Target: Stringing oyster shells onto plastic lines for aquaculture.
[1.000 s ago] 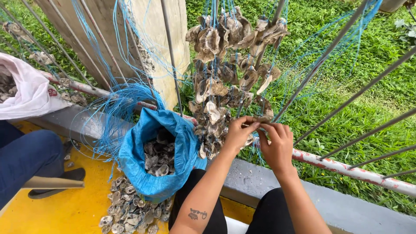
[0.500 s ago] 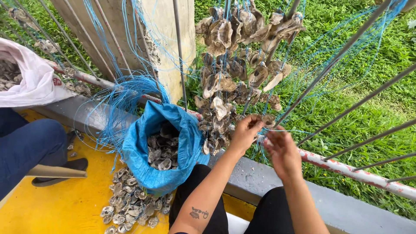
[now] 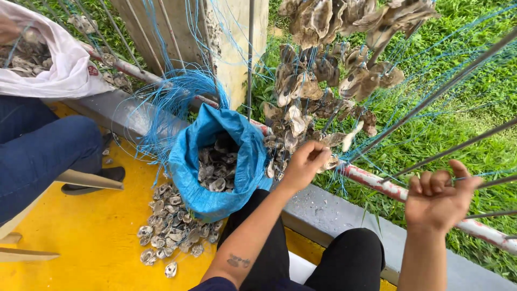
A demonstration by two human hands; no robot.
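A long bunch of oyster shells point(image 3: 323, 81) strung on blue line hangs in front of me over the grass. My left hand point(image 3: 307, 161) is closed on the lowest shells and line of that bunch, just above the painted rail point(image 3: 377, 183). My right hand point(image 3: 439, 196) is off to the right, fingers curled into a fist with the thumb up, apparently pinching a thin blue line that is hard to make out. A blue sack point(image 3: 242, 156) holding loose shells stands open by my left knee.
Loose shells point(image 3: 172, 231) lie heaped on the yellow floor. Another person's leg in blue jeans point(image 3: 43, 151) and a white sack point(image 3: 59, 75) of shells are at left. Slanted metal rods point(image 3: 431, 108), a concrete post point(image 3: 237, 43) and tangled blue line point(image 3: 172, 102) stand ahead.
My hands were together at the bottom of the shell bunch. My right hand has since drawn away to the right while my left hand stays on the bunch. The view has shifted closer.
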